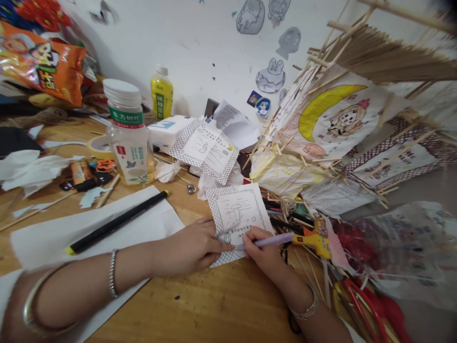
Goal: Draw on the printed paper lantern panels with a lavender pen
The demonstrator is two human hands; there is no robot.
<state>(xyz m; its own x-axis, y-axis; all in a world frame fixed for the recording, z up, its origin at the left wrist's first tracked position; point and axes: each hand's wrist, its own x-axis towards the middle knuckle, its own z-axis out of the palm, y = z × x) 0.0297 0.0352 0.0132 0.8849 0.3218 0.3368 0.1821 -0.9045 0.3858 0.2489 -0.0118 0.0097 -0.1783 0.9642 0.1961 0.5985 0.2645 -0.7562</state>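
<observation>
On the wooden table lies a sheet of line-drawn paper (246, 202) with a cross-hatched border, a mushroom-like shape and small written characters. My left hand (194, 245) rests on the sheet's lower left part, fingers stretched out and holding nothing. A light purple pen (274, 239) is gripped in my right hand (263, 257), low on the sheet's right side. The pen's tip is close to my left fingertips; whether it touches the paper is hard to tell. Behind lies a similar drawing (205, 151) with a small yellow moon.
A black marker (117, 223) lies on white paper (150, 209) at left. A drink bottle (130, 138) stands behind it. On the right are a stick frame with coloured drawings (332, 112), a yellow glue gun (314, 243) and red-handled scissors (364, 305).
</observation>
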